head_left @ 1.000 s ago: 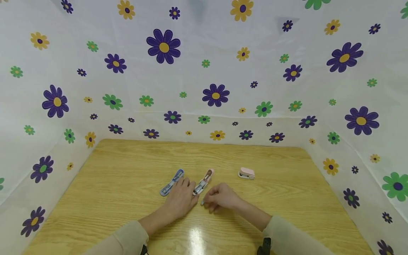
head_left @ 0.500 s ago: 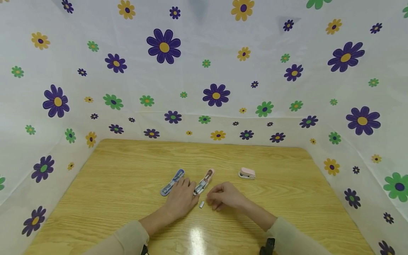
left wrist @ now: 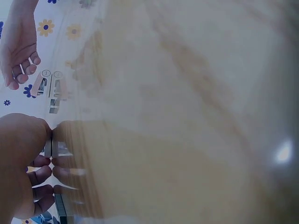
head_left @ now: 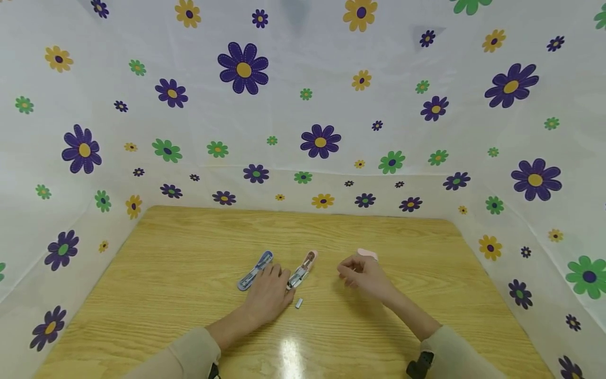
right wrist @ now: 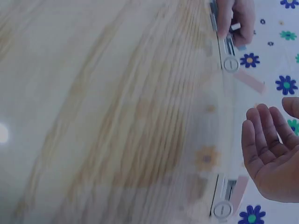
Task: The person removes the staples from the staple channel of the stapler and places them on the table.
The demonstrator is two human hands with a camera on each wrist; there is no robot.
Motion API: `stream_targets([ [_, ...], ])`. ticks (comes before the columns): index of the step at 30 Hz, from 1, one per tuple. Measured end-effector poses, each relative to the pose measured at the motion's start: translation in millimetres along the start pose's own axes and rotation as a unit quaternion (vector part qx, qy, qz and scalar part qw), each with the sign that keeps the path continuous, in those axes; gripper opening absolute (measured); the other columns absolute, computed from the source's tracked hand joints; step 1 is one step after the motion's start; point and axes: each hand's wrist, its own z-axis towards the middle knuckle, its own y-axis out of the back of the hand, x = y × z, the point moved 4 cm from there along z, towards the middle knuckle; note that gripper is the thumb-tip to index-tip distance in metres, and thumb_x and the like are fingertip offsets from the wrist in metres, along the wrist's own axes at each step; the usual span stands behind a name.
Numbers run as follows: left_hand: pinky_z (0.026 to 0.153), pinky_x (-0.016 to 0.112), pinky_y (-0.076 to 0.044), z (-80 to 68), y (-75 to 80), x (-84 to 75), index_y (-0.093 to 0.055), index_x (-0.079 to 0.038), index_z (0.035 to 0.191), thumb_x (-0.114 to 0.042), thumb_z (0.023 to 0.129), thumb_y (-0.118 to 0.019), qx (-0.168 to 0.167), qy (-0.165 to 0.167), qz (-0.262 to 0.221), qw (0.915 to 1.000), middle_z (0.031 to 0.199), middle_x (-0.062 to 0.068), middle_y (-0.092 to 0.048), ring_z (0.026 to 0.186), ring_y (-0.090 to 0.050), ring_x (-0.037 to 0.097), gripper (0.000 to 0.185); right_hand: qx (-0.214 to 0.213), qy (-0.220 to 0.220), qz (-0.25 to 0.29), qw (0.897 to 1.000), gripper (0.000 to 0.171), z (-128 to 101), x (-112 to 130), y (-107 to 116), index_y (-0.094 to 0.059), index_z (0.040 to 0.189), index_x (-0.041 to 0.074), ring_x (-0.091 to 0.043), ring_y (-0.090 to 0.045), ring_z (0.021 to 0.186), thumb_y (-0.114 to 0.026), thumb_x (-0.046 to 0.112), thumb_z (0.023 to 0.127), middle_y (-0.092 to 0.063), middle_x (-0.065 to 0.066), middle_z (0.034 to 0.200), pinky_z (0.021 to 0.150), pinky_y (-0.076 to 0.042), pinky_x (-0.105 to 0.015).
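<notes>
Drifting off toward the person's right, the right hand (head_left: 365,275) has parted from the small silvery strip (head_left: 299,303). A second ago its fingertips had hold of that piece; now the strip lies alone on the wooden table (head_left: 189,252), just beside the left thumb and nearer the person than the opened pink stapler (head_left: 300,273). The right hand's fingers are loosely bent and apart from the thumb, with nothing I can see in their grasp. Seen from the head, that hand partly covers the closed pink stapler (head_left: 366,253), though from the left wrist there looks to be a gap between them. The left hand (head_left: 270,295) hasn't budged: its thumb and forefinger are drawn together and seem to pinch the near end of the opened stapler, though the fingers hide part of the contact. On its other side lies the blue stapler (head_left: 252,277), also spread open, partly behind the fingers. To my eye, the change means the strip has been dealt with for the moment, leaving the right hand free while the left steadies the stapler. Whether any staples sit in its metal rail is too small to tell. Loose so near the thumb, the strip could easily get nudged.
</notes>
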Motion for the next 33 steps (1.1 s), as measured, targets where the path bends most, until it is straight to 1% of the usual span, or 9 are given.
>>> stream_targets([
  [5, 0.084, 0.044, -0.054, 0.3, 0.8, 0.6, -0.066, -0.008, 0.115, -0.040, 0.098, -0.072, 0.001, -0.001, 0.002, 1.0000, 0.102, 0.011, -0.065, 0.101, -0.060, 0.028, 0.036, -0.049, 0.048, -0.061, 0.996, 0.028, -1, -3, 22, -0.073, 0.112, -0.006, -0.031, -0.070, 0.079, -0.066, 0.020, 0.105, -0.075, -0.022, 0.099, 0.068, -0.061, -0.031],
  [9, 0.086, 0.044, -0.054, 0.4, 0.0, 1.4, -0.066, -0.008, 0.117, -0.040, 0.099, -0.071, 0.014, 0.000, -0.001, 0.9999, 0.105, 0.011, -0.065, 0.103, -0.060, 0.029, 0.037, -0.085, 0.040, -0.098, 0.991, 0.028, -3, -4, 38, -0.075, 0.113, 0.001, -0.028, -0.069, 0.083, -0.066, 0.026, 0.105, -0.076, -0.018, 0.101, 0.067, -0.057, -0.027],
  [12, 0.087, 0.045, -0.054, 0.4, -0.2, 1.3, -0.065, -0.008, 0.118, -0.040, 0.100, -0.070, 0.017, 0.000, -0.003, 0.9998, 0.106, 0.012, -0.065, 0.104, -0.060, 0.029, 0.038, -0.119, 0.042, -0.149, 0.981, 0.026, -4, -7, 48, -0.076, 0.113, 0.007, -0.021, -0.069, 0.084, -0.068, 0.030, 0.104, -0.078, -0.013, 0.100, 0.068, -0.054, -0.024],
  [15, 0.087, 0.045, -0.055, 0.3, -0.1, 1.1, -0.066, -0.008, 0.118, -0.040, 0.100, -0.071, 0.013, -0.001, -0.004, 0.9999, 0.107, 0.012, -0.065, 0.105, -0.060, 0.030, 0.038, -0.140, 0.076, -0.220, 0.962, 0.023, -3, -9, 54, -0.077, 0.111, 0.009, -0.017, -0.069, 0.085, -0.070, 0.029, 0.103, -0.079, -0.007, 0.101, 0.071, -0.056, -0.026],
  [19, 0.088, 0.045, -0.055, -0.2, 0.5, 0.8, -0.066, -0.008, 0.116, -0.040, 0.099, -0.071, 0.007, -0.001, -0.003, 1.0000, 0.109, 0.013, -0.066, 0.106, -0.061, 0.030, 0.037, -0.149, 0.132, -0.330, 0.923, 0.023, -3, -13, 57, -0.076, 0.113, 0.008, -0.020, -0.071, 0.089, -0.073, 0.028, 0.100, -0.077, -0.006, 0.104, 0.074, -0.059, -0.035],
  [21, 0.088, 0.046, -0.055, -0.3, 0.8, 0.7, -0.066, -0.008, 0.115, -0.040, 0.099, -0.072, 0.007, 0.000, -0.003, 1.0000, 0.109, 0.013, -0.066, 0.106, -0.061, 0.031, 0.036, -0.151, 0.148, -0.376, 0.903, 0.027, -2, -15, 58, -0.075, 0.115, 0.007, -0.025, -0.072, 0.094, -0.074, 0.029, 0.099, -0.075, -0.008, 0.107, 0.076, -0.060, -0.042],
  [23, 0.088, 0.046, -0.055, -0.2, 1.1, 0.6, -0.066, -0.008, 0.115, -0.040, 0.099, -0.071, 0.008, 0.000, -0.003, 1.0000, 0.109, 0.013, -0.067, 0.106, -0.061, 0.031, 0.036, -0.145, 0.156, -0.408, 0.888, 0.032, -1, -18, 60, -0.073, 0.118, 0.006, -0.030, -0.072, 0.101, -0.074, 0.031, 0.099, -0.073, -0.011, 0.111, 0.079, -0.061, -0.047],
  [27, 0.088, 0.046, -0.055, -0.2, 1.3, 0.6, -0.066, -0.008, 0.115, -0.040, 0.099, -0.072, 0.011, 0.001, -0.007, 0.9999, 0.110, 0.013, -0.067, 0.106, -0.061, 0.031, 0.036, -0.124, 0.156, -0.454, 0.868, 0.038, 4, -26, 63, -0.070, 0.126, 0.005, -0.034, -0.070, 0.110, -0.070, 0.034, 0.101, -0.071, -0.013, 0.118, 0.089, -0.060, -0.050],
  [33, 0.088, 0.046, -0.055, 0.2, 0.3, 0.1, -0.066, -0.008, 0.118, -0.040, 0.099, -0.071, 0.015, 0.003, -0.006, 0.9999, 0.109, 0.012, -0.066, 0.106, -0.060, 0.030, 0.038, -0.090, 0.139, -0.497, 0.852, 0.042, 11, -36, 67, -0.069, 0.130, 0.006, -0.033, -0.068, 0.113, -0.065, 0.039, 0.104, -0.070, -0.013, 0.122, 0.097, -0.059, -0.049],
])
